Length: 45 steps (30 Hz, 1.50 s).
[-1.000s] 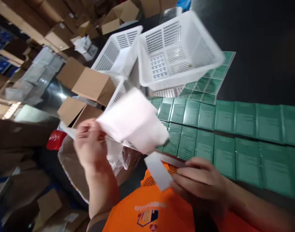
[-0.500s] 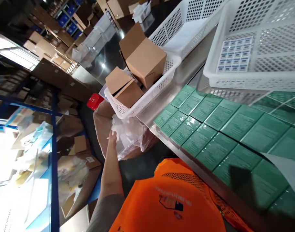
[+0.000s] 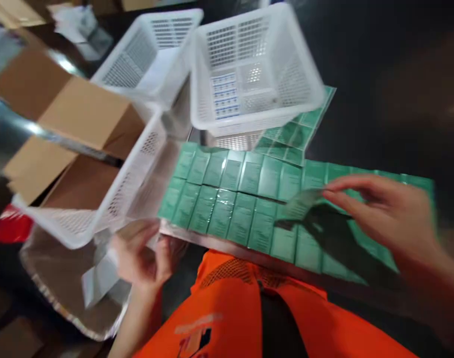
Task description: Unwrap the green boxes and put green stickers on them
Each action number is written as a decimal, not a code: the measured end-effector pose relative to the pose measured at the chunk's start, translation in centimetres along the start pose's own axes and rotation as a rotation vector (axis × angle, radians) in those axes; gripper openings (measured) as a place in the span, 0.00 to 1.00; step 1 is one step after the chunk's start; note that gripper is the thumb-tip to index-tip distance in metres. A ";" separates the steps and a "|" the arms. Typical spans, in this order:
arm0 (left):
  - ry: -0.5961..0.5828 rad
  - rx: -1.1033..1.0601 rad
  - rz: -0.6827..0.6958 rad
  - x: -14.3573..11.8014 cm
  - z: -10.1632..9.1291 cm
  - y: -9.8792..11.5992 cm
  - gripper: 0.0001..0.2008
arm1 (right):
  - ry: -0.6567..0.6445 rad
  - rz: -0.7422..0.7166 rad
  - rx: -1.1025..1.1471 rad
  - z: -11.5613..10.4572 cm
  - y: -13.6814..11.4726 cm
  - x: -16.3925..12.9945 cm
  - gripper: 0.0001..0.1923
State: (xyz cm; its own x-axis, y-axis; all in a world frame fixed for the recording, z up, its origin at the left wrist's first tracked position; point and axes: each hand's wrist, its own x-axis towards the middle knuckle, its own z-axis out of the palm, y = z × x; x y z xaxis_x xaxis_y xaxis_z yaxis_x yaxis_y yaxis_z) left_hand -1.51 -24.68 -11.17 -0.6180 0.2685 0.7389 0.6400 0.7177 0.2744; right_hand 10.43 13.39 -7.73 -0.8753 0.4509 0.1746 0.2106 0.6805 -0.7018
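Observation:
Two rows of green boxes (image 3: 227, 214) lie side by side under shiny clear wrap on a metal tray (image 3: 208, 243) in front of me. My right hand (image 3: 391, 214) is over the right part of the rows, thumb and forefinger pinching a thin see-through sheet (image 3: 305, 203) that casts a shadow on the boxes. At the tray's left corner is my left hand (image 3: 141, 253), blurred, its fingers curved and thumb apart, with nothing visible between them. Whether it touches the tray I cannot tell.
Behind the boxes stands a white basket (image 3: 257, 119) containing a blue-and-white pack (image 3: 225, 95). A second white basket (image 3: 148, 54) is beside it. Brown cartons (image 3: 85, 112) fill a basket at left, above a bin (image 3: 51, 278) holding white scraps. Another green pack (image 3: 301, 132) lies partly under the basket.
My left hand has moved from the bin to the tray's left corner. My right hand has come into view pinching the sheet. The view has swung right.

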 end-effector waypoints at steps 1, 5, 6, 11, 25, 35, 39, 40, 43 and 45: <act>-0.254 -0.136 0.034 1.1 1.8 2.3 0.12 | 0.015 0.045 0.103 0.0 0.1 1.0 0.07; -0.854 -0.535 -0.053 5.8 8.1 9.4 0.15 | -0.046 0.200 0.439 0.7 0.5 5.2 0.09; -0.935 -0.590 -0.104 6.7 9.4 10.4 0.16 | -0.066 0.222 0.482 0.9 0.6 5.9 0.09; -1.123 -0.637 -0.253 8.7 13.0 11.9 0.16 | -0.201 0.254 0.568 2.3 1.1 7.3 0.10; -1.345 -0.432 -0.582 6.1 15.5 12.0 0.18 | -0.310 0.137 0.165 7.2 3.8 8.3 0.07; -1.406 -0.429 -0.661 6.3 16.0 12.1 0.16 | -0.294 0.095 0.075 7.7 4.6 8.0 0.06; -1.415 -0.422 -0.690 6.5 16.3 12.2 0.17 | -0.296 0.084 0.060 7.7 4.5 8.0 0.07; -1.418 -0.410 -0.672 6.6 16.4 12.2 0.17 | -0.295 0.076 0.053 7.7 4.5 8.0 0.07; -1.427 -0.326 -0.553 7.0 16.7 12.5 0.17 | -0.252 0.069 0.047 8.0 4.7 7.8 0.05; -1.430 -0.221 -0.407 7.5 16.6 12.8 0.18 | -0.200 0.094 0.060 8.2 4.8 7.6 0.11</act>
State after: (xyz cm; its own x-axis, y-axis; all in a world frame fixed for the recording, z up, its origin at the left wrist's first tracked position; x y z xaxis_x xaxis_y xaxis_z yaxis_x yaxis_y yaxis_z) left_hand -5.48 -2.82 -12.29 -0.5940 0.5566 -0.5809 0.2929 0.8221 0.4883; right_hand 1.18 15.34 -15.39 -0.9233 0.3831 -0.0293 0.2739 0.6028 -0.7494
